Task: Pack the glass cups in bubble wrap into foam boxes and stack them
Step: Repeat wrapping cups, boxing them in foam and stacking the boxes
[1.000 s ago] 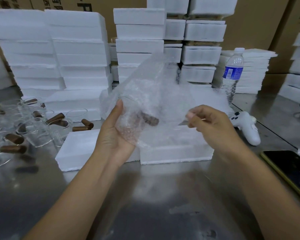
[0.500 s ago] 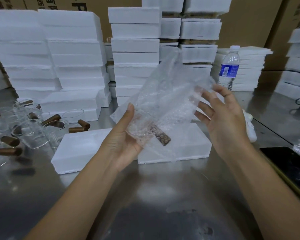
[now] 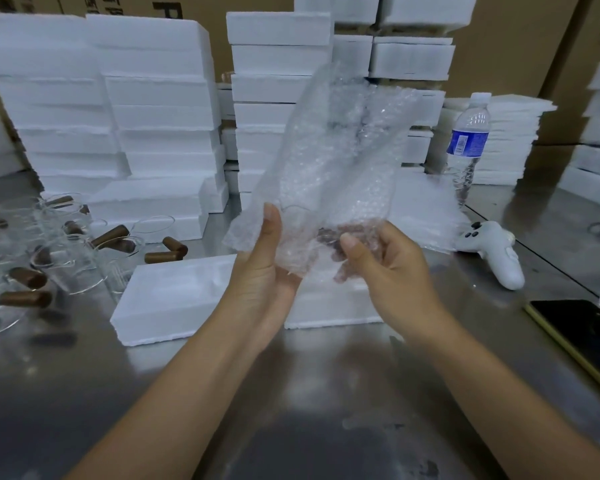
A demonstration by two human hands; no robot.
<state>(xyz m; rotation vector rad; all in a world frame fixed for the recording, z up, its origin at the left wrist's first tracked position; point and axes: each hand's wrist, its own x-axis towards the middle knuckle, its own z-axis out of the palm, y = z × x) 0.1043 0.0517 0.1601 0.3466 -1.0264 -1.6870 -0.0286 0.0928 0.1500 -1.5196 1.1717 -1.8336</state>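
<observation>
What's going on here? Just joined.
A person is wrapping a glass cup in bubble wrap. The left hand and right hand both hold the bundle above the metal table; the cup's brown handle shows through the wrap. An open foam box lies on the table by the hands, seemingly empty. Unwrapped cups wait at left, stacked foam boxes behind.
</observation>
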